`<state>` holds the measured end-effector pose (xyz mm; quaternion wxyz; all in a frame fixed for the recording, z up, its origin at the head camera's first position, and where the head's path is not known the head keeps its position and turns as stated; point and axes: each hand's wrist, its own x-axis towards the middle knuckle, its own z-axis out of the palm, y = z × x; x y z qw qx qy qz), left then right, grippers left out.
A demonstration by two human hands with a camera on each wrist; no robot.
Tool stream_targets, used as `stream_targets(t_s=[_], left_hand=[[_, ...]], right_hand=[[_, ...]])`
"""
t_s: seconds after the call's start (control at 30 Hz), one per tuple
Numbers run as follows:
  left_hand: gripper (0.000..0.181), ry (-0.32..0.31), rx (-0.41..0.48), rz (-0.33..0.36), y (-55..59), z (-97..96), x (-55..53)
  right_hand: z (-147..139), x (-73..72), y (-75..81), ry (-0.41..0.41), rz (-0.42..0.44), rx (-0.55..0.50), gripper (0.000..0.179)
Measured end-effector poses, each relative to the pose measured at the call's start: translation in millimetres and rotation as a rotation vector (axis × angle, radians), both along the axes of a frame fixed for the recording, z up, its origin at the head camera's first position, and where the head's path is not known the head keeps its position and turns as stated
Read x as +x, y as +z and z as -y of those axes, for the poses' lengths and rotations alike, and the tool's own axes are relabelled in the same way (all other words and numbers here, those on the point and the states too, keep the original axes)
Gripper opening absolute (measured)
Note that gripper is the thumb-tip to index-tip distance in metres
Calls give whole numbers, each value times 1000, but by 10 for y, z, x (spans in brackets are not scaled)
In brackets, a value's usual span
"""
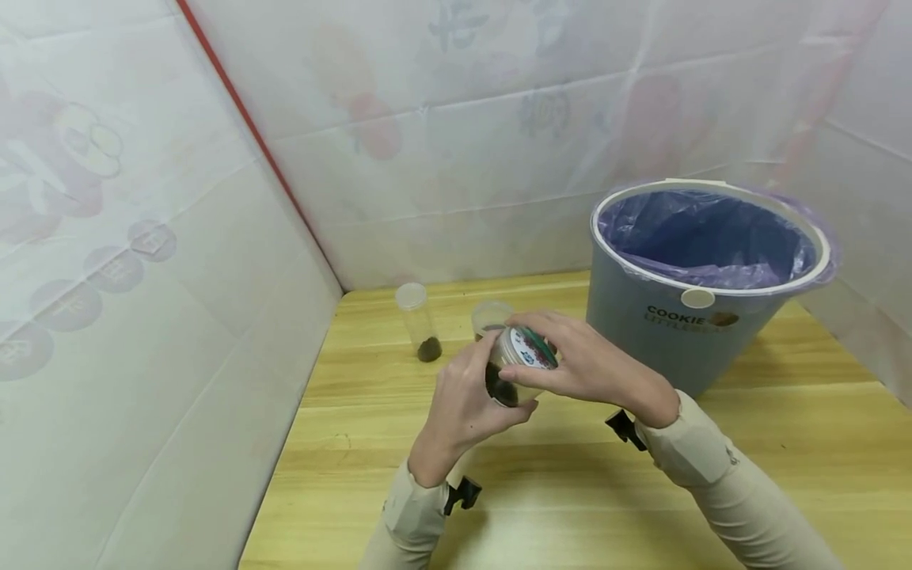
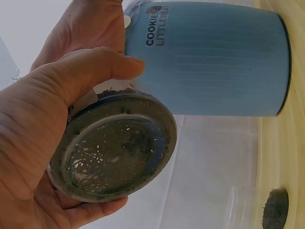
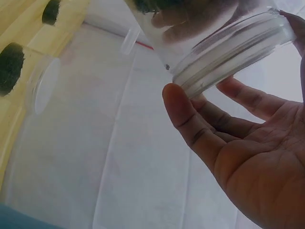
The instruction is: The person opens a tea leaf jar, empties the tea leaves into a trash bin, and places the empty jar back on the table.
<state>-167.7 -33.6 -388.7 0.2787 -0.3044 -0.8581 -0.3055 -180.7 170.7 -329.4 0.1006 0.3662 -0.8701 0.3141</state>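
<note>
Past beige sleeves (image 1: pixel 691 447), left of bin (image 1: pixel 627 336), gripping jar (image 1: pixel 502 388) with curled left hand (image 1: pixel 463 396), pinching lid (image 1: pixel 529 348) with right hand (image 1: pixel 587 358); seemingly working lid, next calling for a steady twist.

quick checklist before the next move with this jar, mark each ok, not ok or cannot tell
1. Left hand gripping the jar: ok
2. Right hand holding the lid: ok
3. Jar upright: not ok, it is tilted
4. Lid fully tightened: cannot tell
5. Tall tube standing upright: ok
6. Bin open at the top, with a liner inside: ok
</note>
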Motion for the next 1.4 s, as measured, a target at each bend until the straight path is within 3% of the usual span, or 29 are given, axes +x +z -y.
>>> stream_targets(t_s=[0.4,0.53,0.63,0.73,0.93,1.07,1.13,1.23,1.3,1.4], left_hand=[[100,-14,-83,19,21,-53,16],[97,-75,-83,88,35,-33,5],[94,-147,-71,164,60,2,2],[96,-173,-62,211,91,27,4],[92,-134,-85,209,75,15,-21],[95,-92,-83,175,41,-6,-20],[96,-69,-70,150,42,-13,-12],[97,-41,-48,107,70,-24,-2],[97,-26,-38,80,92,-32,2],[96,-8,-40,52,108,-49,11]], right_hand=[[-157,-35,-119,58,17,-8,56],[-196,-29,-123,107,1,3,59],[-243,-3,-94,177,-12,13,65],[-297,16,-52,254,-37,-2,66],[-355,56,12,362,-124,-60,44],[-330,68,29,413,-102,-174,27],[-314,63,45,351,-94,-231,27],[-289,52,86,110,-63,-228,18],[-268,51,118,-97,-16,-126,14],[-206,50,157,-307,84,71,40]])
